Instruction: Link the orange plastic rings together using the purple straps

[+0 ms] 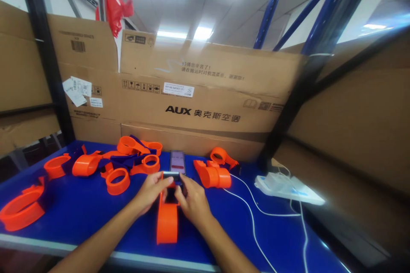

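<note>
An orange plastic tape dispenser is between my hands at the front middle of the table, its round part toward me. My left hand grips the far end from the left, the thumb lying on top by a pale strip. From the right, my right hand is closed on the same end, fingertips at the strip's corner and thumb bent inward. The hands cover part of the dispenser's dark middle. A phone with a lit screen lies just beyond them.
Several orange and dark-blue dispensers lie in a heap on the left of the blue table. More orange dispensers sit at right. White cables run to a white power strip. Cardboard walls the back.
</note>
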`<state>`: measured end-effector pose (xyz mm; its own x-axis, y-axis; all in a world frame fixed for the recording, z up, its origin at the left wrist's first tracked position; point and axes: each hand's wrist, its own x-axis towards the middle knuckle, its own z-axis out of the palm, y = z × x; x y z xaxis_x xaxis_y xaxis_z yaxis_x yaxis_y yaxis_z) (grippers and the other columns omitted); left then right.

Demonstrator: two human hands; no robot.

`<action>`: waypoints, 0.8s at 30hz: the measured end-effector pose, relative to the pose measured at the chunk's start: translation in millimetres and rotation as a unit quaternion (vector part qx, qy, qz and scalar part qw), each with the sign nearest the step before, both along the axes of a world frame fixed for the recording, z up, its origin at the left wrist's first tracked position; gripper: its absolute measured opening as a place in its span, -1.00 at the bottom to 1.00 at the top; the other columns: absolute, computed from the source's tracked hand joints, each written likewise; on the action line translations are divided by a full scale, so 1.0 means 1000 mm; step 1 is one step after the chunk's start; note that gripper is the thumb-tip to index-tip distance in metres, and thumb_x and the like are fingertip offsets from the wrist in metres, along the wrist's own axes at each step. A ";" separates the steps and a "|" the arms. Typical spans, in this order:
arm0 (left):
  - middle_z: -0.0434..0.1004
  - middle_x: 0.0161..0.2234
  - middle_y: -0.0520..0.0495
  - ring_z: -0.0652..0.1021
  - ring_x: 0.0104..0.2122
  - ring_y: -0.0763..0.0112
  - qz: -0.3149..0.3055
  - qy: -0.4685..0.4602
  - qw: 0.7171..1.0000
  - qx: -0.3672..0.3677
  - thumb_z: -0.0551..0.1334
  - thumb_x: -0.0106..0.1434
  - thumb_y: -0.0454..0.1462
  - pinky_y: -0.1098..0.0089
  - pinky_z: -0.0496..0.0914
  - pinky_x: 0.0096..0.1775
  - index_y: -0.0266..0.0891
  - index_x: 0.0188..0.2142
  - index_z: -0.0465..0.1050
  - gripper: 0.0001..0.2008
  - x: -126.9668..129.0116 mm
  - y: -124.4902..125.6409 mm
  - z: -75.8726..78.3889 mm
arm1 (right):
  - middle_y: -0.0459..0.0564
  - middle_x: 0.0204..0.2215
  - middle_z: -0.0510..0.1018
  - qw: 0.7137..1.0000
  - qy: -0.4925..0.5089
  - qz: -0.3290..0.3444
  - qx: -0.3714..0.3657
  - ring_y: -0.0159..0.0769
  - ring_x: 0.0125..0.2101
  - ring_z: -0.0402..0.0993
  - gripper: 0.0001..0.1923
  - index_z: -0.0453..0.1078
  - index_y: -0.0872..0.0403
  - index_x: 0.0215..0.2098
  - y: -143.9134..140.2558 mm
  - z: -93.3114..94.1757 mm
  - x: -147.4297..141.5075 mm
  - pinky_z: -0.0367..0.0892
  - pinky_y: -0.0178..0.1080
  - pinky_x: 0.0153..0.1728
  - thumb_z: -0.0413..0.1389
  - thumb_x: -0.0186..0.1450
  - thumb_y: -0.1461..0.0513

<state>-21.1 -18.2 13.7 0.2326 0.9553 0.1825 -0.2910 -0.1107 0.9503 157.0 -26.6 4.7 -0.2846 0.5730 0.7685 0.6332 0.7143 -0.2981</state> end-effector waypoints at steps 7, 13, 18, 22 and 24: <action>0.55 -0.48 -0.02 0.39 -0.71 0.58 -0.007 -0.036 0.999 -0.033 0.39 0.15 -0.09 0.52 0.24 -0.65 -0.31 -0.24 0.51 -0.67 0.001 0.001 -0.001 | 0.08 -0.35 0.60 1.000 -0.014 0.002 -0.026 -0.25 -0.43 0.52 -0.55 0.35 0.13 0.19 0.005 0.003 0.004 0.47 -0.24 -0.35 0.03 0.36 0.20; 0.59 -0.39 -0.08 0.49 -0.62 0.52 -0.028 -0.132 0.982 -0.130 0.40 0.16 -0.13 0.50 0.37 -0.57 -0.29 -0.21 0.51 -0.70 0.001 0.001 0.000 | 0.07 -0.35 0.61 0.995 -0.095 -0.007 -0.021 -0.28 -0.43 0.51 -0.49 0.26 0.10 0.28 0.004 0.010 0.011 0.41 -0.30 -0.38 -0.01 0.37 0.24; 0.60 -0.37 -0.07 0.51 -0.60 0.50 -0.034 -0.129 0.981 -0.140 0.43 0.13 -0.21 0.48 0.39 -0.55 -0.28 -0.23 0.49 -0.74 0.002 0.000 -0.001 | 0.08 -0.34 0.63 0.992 -0.123 -0.024 0.004 -0.27 -0.40 0.52 -0.43 0.26 0.11 0.29 0.004 0.006 0.010 0.41 -0.31 -0.36 0.03 0.30 0.30; 0.58 -0.42 -0.04 0.47 -0.64 0.52 -0.036 -0.115 0.983 -0.136 0.42 0.13 -0.21 0.48 0.35 -0.58 -0.28 -0.26 0.48 -0.75 0.002 0.000 -0.003 | 0.09 -0.34 0.64 0.992 -0.122 -0.027 0.013 -0.27 -0.42 0.52 -0.45 0.29 0.13 0.26 0.004 0.006 0.010 0.40 -0.30 -0.36 0.02 0.29 0.32; 0.57 -0.45 -0.03 0.46 -0.65 0.52 -0.036 -0.113 0.983 -0.138 0.42 0.13 -0.21 0.48 0.34 -0.59 -0.28 -0.27 0.47 -0.76 0.002 -0.001 -0.002 | 0.10 -0.32 0.64 0.991 -0.128 -0.023 0.014 -0.25 -0.42 0.52 -0.44 0.30 0.14 0.25 0.003 0.006 0.010 0.40 -0.28 -0.37 0.04 0.28 0.30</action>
<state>-19.1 -19.0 11.5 0.2839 0.9585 -0.0268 -0.4958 0.1707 0.8515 167.1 -23.8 10.7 -0.4457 0.5696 0.6906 0.7178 0.6883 -0.1045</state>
